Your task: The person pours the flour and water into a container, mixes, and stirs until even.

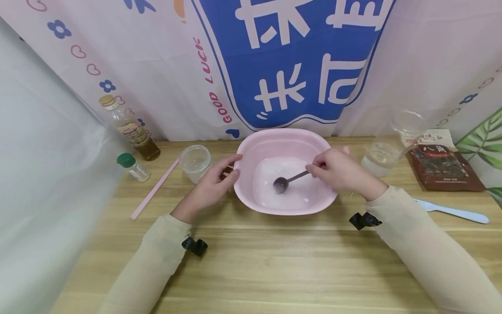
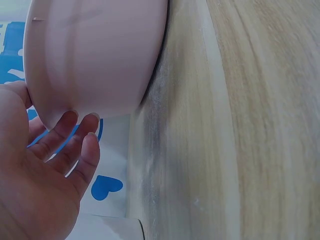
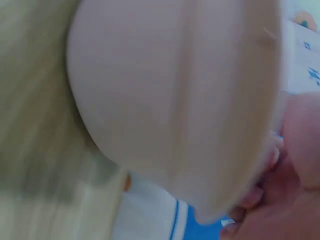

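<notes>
A pink plastic basin [image 1: 284, 212] stands on the wooden table with whitish contents [image 1: 266, 174] covering its bottom. My left hand [image 1: 211, 183] holds the basin's left rim, thumb at the edge and fingertips against the outer wall, as the left wrist view shows. Over the basin's right side, my right hand [image 1: 345, 172] pinches the handle end of a dark brown measuring spoon [image 1: 296, 176]. The spoon's round bowl reaches down to the white contents near the middle. In the right wrist view the basin's outer wall [image 3: 150, 90] hides the spoon.
Left of the basin are a glass jar [image 1: 195, 161], pink chopsticks [image 1: 154, 188], a green-capped shaker [image 1: 133, 167] and an oil bottle [image 1: 136, 134]. On the right stand a clear pitcher [image 1: 382, 157], a brown spice packet [image 1: 443, 168] and a light blue spatula [image 1: 455, 211]. A printed curtain [image 1: 157, 87] hangs behind.
</notes>
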Tool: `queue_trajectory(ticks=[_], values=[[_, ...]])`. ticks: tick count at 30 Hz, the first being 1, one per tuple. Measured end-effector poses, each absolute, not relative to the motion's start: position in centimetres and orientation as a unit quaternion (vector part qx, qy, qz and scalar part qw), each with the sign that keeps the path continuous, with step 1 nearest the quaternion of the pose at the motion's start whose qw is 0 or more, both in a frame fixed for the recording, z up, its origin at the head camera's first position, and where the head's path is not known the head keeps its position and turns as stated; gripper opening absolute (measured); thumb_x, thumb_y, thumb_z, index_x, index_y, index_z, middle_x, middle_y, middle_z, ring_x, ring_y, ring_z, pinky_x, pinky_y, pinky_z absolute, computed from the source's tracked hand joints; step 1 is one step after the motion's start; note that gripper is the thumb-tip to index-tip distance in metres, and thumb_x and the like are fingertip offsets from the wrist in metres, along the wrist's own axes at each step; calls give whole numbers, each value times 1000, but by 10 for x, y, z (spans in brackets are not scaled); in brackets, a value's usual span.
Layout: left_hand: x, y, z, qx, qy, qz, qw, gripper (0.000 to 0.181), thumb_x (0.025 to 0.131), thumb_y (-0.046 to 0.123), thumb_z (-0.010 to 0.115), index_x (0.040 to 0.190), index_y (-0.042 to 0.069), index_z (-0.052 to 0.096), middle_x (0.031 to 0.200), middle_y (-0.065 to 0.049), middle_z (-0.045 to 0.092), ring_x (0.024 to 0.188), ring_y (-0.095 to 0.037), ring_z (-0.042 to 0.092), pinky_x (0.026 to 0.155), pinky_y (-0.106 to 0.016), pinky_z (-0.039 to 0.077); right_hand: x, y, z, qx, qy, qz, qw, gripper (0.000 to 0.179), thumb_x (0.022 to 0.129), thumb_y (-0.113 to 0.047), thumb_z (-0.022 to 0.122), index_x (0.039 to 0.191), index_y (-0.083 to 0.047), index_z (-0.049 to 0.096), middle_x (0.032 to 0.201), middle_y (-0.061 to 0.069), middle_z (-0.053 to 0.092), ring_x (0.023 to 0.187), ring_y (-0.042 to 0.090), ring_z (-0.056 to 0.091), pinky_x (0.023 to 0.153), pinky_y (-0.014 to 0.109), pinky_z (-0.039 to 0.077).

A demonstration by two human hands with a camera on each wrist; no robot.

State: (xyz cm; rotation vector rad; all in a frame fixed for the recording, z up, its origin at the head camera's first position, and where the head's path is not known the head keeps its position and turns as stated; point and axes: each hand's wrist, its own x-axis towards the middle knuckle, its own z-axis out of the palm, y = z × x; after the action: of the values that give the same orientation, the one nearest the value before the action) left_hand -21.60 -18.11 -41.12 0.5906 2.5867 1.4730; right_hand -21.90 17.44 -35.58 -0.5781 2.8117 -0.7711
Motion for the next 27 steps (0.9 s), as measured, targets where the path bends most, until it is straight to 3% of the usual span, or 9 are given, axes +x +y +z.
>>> queue_trajectory(ticks=[6, 11, 15, 20, 27], values=[[-216, -182, -411, 195, 853, 481, 54, 51, 112, 20, 57, 160, 8, 50, 139, -22, 64, 113, -32, 67, 90, -30, 58, -226, 171, -360, -153, 957, -246, 30, 40, 108, -22, 63, 71, -9, 68, 64, 2, 60, 73, 26, 56, 105, 58, 25], [-216, -182, -411, 193, 854, 481, 54, 51, 112, 20, 57, 160, 8, 50, 138, -22, 65, 113, -32, 67, 90, -31, 58, -229, 188, -351, -149, 962, -225, 31, 43, 106, -23, 63, 64, -12, 61, 59, 1, 55, 69, 25, 54, 92, 51, 24], [-216, -183, -411, 194, 853, 481, 52, 51, 112, 20, 57, 160, 8, 50, 139, -22, 65, 113, -32, 67, 90, -31, 58, -228, 197, -344, -181, 956, -220, 65, 37, 105, -23, 66, 70, -11, 69, 62, -2, 59, 72, 21, 55, 87, 47, 25], [-216, -184, -412, 195, 852, 483, 52, 51, 112, 19, 56, 160, 6, 50, 137, -23, 65, 112, -32, 67, 89, -28, 58, -228, 180, -348, -201, 943, -244, 105, 31, 106, -24, 68, 80, -10, 79, 71, 1, 69, 77, 20, 58, 93, 47, 26], [-216, -183, -412, 201, 849, 487, 52, 51, 112, 19, 56, 160, 6, 49, 137, -24, 66, 110, -32, 68, 88, -29, 58, -235, 155, -358, -184, 945, -265, 51, 36, 107, -20, 65, 76, -6, 76, 63, 1, 64, 75, 25, 58, 101, 52, 24]])
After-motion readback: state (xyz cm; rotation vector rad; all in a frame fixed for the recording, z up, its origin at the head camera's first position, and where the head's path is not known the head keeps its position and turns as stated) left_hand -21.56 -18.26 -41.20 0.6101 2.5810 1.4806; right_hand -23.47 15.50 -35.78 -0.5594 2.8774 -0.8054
